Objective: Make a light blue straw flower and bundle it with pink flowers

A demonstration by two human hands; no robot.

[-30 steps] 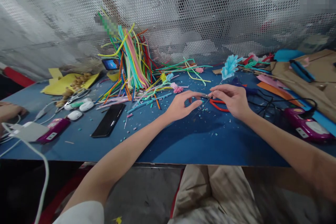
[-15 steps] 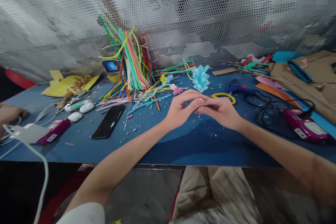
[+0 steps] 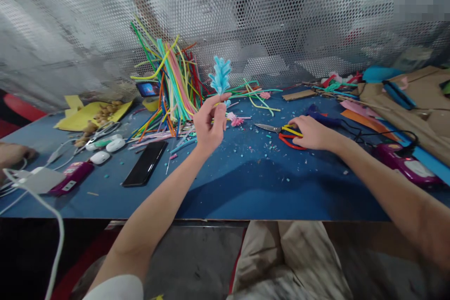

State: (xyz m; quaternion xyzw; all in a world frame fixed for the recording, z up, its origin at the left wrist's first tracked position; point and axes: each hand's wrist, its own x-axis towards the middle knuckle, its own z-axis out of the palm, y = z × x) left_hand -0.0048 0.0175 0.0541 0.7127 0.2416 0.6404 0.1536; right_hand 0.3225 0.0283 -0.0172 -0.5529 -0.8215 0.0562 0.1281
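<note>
My left hand point(image 3: 210, 124) is raised over the table, its fingers pinched around the lower end of a light blue pipe-cleaner piece point(image 3: 221, 75). That piece stands upright, with fuzzy lobes branching from a stem. To the right, my right hand point(image 3: 312, 132) has its fingers closed on the handles of a pair of scissors point(image 3: 270, 127) with one yellow and one red loop. The scissors lie low over the table, blades pointing left. Between the hands sits a small pink pipe-cleaner flower point(image 3: 237, 122), apart from both.
A tall bundle of coloured pipe cleaners point(image 3: 177, 84) stands at the back left. Nearer lie a black phone point(image 3: 145, 163) and a purple power strip point(image 3: 73, 177). Another person's hand point(image 3: 16, 153) rests at the far left. A glue gun point(image 3: 321, 117) and cardboard point(image 3: 427, 98) occupy the right.
My hands were together at the centre; now they are apart. The left has moved up and left with the blue piece, while the right has gone right onto the scissors.
</note>
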